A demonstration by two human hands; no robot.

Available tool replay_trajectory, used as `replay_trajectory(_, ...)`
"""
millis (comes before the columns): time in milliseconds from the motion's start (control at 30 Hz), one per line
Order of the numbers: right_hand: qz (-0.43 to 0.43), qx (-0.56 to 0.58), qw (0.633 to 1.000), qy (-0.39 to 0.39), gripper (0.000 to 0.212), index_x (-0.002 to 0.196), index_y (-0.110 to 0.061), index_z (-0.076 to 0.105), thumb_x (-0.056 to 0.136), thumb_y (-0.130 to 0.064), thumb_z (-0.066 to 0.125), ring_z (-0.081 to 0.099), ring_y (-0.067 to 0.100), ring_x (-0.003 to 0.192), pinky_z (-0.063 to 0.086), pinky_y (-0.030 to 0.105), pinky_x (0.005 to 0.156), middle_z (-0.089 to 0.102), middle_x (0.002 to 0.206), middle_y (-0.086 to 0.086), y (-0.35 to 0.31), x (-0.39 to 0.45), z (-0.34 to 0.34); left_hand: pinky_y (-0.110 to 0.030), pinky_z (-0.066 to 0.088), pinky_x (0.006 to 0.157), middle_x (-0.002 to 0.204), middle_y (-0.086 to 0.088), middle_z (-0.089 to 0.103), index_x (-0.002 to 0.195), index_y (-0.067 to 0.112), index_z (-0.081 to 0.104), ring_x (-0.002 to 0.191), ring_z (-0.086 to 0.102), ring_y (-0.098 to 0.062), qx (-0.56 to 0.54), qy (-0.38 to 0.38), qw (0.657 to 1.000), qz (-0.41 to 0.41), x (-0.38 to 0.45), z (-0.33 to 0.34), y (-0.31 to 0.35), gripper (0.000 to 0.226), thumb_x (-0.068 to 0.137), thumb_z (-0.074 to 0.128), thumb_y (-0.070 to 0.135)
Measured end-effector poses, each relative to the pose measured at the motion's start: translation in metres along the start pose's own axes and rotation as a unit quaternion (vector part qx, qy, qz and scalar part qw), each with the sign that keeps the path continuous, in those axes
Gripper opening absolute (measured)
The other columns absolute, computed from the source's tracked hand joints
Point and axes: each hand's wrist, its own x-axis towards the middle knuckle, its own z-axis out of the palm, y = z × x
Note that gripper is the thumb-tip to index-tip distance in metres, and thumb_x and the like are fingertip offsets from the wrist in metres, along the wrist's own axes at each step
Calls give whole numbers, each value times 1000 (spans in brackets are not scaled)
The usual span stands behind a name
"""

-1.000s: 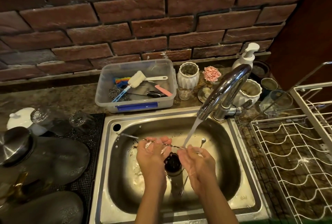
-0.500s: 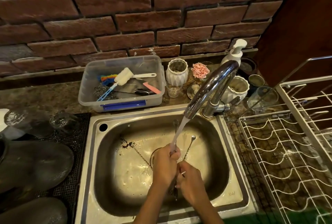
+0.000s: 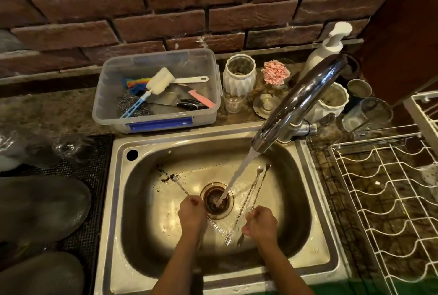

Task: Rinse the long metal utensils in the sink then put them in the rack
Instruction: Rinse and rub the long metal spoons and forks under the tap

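Observation:
Water runs from the chrome tap [image 3: 299, 102] into the drain of the steel sink [image 3: 147, 242]. My left hand [image 3: 191, 216] grips one long thin metal utensil [image 3: 179, 184] whose small spoon end points up-left over the sink floor. My right hand [image 3: 260, 224] holds two long metal utensils [image 3: 254, 184] near their forked lower ends; their spoon ends point up toward the tap. The white wire rack [image 3: 388, 197] stands to the right of the sink.
A clear plastic tub [image 3: 156, 118] with brushes and knives sits behind the sink. White vases, a soap pump [image 3: 327, 48] and glasses line the back ledge. Upturned glassware rests on a black mat [image 3: 94, 176] at the left.
My hands have separated. The left hand moved left with one utensil, the right hand moved right with two. The water now falls between them straight into the drain.

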Motion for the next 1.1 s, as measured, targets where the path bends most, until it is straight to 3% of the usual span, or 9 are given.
replay_trajectory(100,29,1,1000,-1,17,75,-6,63,90,1,65,74,30,69,63,48,69,71,78,14,3,12,6,-50,55,96,109,-21,72,110,1,69,105,66,-37,8,35,998,-45,20,-2,-9,16,95,61,1)
replay_trajectory(233,65,7,998,-7,25,72,-14,58,87,3,67,75,34,72,63,48,74,73,85,14,4,21,14,-36,48,83,112,-22,69,113,0,65,105,65,-38,24,74,995,-60,36,1,-9,19,95,64,5)
replay_trajectory(367,67,-9,998,-10,15,82,-8,61,88,6,63,74,27,62,64,40,63,70,90,14,7,29,22,-42,53,87,111,-23,66,110,2,61,103,65,-41,44,96,992,-70,48,6,-7,19,95,66,13)
replay_trajectory(467,71,-38,997,-20,6,91,-5,68,87,1,67,73,25,64,64,35,62,73,94,16,8,34,25,-48,58,89,107,-21,67,107,4,60,100,67,-41,77,100,990,-66,53,8,-7,21,93,70,16)
replay_trajectory(600,65,-74,994,-53,12,99,-7,73,88,-9,67,74,33,82,62,46,79,75,93,15,8,38,25,-40,54,82,104,-21,71,104,4,64,97,69,-39,92,105,989,-53,55,7,-7,19,89,73,12)
replay_trajectory(733,26,-115,992,-41,17,107,-9,69,99,-16,55,72,33,80,62,43,75,74,94,15,2,31,18,-37,54,84,100,-20,74,101,-1,72,96,70,-36,58,97,992,-53,56,-5,-9,19,86,75,8)
replay_trajectory(833,2,20,987,-159,17,100,1,66,99,-13,55,61,19,55,51,28,50,70,77,12,-16,7,3,-33,54,79,92,-20,75,95,-1,73,82,69,-30,-14,114,993,-30,45,-19,-3,11,86,75,7)
replay_trajectory(967,27,127,920,-369,18,102,-4,71,98,-19,62,70,21,67,56,29,61,77,87,14,-34,-46,-5,-33,56,57,67,-11,66,76,4,65,61,65,-23,-188,111,976,-15,7,-31,18,14,86,71,-4)
replay_trajectory(1100,123,455,840,-268,21,113,-2,65,98,-16,60,68,28,92,61,32,73,72,100,20,-45,-86,8,-32,53,58,52,0,61,72,8,63,54,57,-17,-291,56,955,-9,-47,-26,37,23,87,67,-9)
